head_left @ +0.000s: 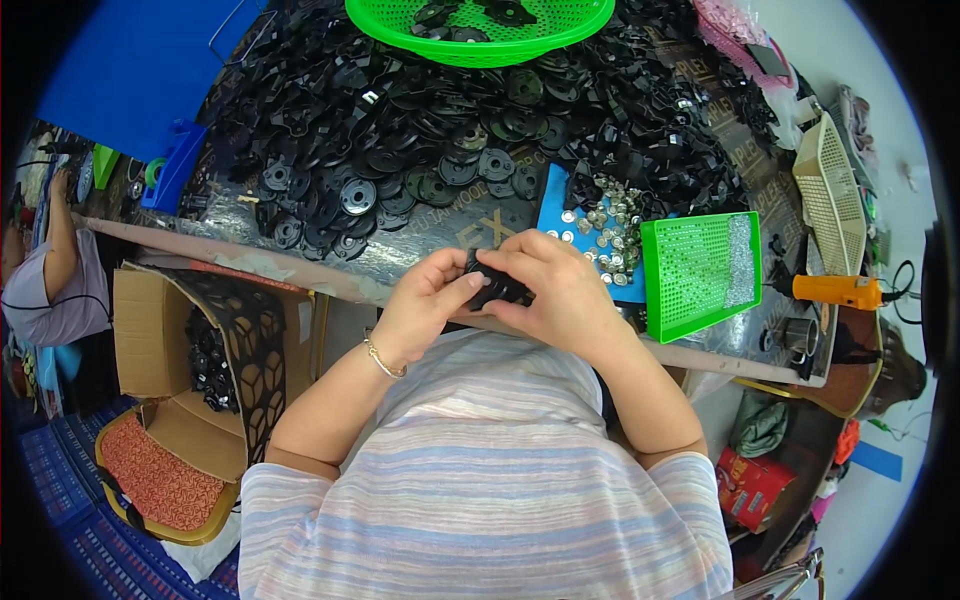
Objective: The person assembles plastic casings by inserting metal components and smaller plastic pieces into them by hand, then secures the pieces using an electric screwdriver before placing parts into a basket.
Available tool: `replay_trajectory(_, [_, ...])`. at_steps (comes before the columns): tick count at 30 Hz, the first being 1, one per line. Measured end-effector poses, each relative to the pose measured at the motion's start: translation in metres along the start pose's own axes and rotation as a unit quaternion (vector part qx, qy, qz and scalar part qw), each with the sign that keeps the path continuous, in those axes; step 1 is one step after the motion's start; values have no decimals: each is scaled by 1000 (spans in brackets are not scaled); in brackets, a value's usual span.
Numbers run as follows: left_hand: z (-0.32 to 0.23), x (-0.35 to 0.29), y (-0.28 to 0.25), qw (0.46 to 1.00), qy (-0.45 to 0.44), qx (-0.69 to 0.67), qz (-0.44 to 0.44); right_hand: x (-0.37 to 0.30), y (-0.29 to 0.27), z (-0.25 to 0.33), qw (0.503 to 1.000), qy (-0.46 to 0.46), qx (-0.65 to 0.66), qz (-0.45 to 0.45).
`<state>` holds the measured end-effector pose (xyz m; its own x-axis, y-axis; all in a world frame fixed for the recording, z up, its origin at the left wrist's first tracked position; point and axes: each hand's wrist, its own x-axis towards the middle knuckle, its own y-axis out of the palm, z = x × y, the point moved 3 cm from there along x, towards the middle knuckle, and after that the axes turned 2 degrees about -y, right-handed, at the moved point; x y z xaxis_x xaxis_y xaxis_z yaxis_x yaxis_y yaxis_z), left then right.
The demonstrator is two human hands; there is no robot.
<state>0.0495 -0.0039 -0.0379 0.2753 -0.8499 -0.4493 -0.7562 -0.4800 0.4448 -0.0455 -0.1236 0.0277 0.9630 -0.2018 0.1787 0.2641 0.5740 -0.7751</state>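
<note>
Both my hands meet at the table's near edge around a black round plastic part (498, 288). My left hand (432, 298) pinches its left side between thumb and fingers. From the right, my right hand (560, 290) closes over its top and side, hiding much of it. Beyond my hands spreads a big heap of black plastic parts (430, 110), with loose black discs (358, 196) along its near side. Just right of my right hand, small silvery round metal pieces (612, 225) lie on a blue sheet (552, 200).
A green tray (655, 285) with tiny silvery pieces stands at right, near an orange-handled tool (838, 291). A green basket (480, 50) sits at the back. Left below the table is a cardboard box (150, 330) of black parts. Another person's arm (62, 235) shows far left.
</note>
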Motion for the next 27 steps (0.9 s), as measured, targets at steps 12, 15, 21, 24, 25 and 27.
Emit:
replay_trajectory(12, [-25, 15, -9, 754, 301, 555, -182, 20, -29, -73, 935, 246, -248, -65])
replay_trajectory(15, [-26, 14, -6, 744, 275, 577, -195, 18, -25, -75, 930, 236, -268, -80])
replay_trajectory(21, [-42, -4, 11, 675, 380, 594, -216, 11, -36, -60, 935, 178, -266, -152])
replay_trajectory(24, [-38, -2, 16, 811, 385, 420, -134, 11, -38, -30, 982, 140, -21, -128])
replay_trajectory(25, [-32, 0, 20, 886, 328, 317, -85, 9, -35, -16, 988, 87, 6, -131])
replay_trajectory(27, [-23, 5, 23, 974, 206, 96, 21, 6, -24, 5, 994, 47, 70, -66])
